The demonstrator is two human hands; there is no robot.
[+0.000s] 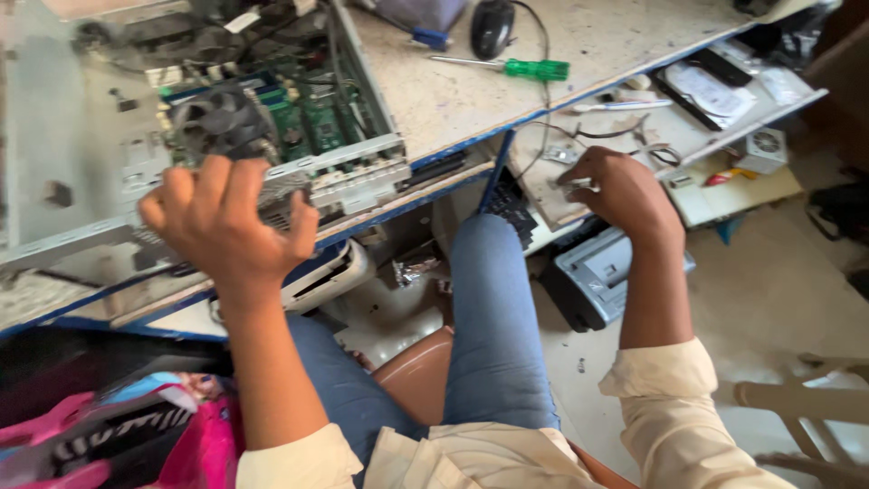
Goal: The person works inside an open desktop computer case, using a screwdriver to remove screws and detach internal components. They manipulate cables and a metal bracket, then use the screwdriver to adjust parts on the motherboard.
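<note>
Head view: left hand (222,217) grips one open computer case (190,127); right hand (620,192) pinches one small metal part (577,188).

Cream rolled sleeves, seemingly blue jeans.

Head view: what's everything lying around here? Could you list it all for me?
Computer case: one, grey, open, on the desk at left.
Circuit board: one, green, inside the case.
Fan: one, black, on the board.
Screwdriver: one, green handle, on the desk top.
Mouse: one, black, at the desk's far edge.
Desk: one, pale speckled top, blue edge.
Shelf: one, pale, lower right, strewn with small parts.
Printer: one, grey, on the floor.
Bag: one, pink and black, lower left.
Left hand: on the case's front edge.
Right hand: on the shelf, fingers closed on a small part.
</note>
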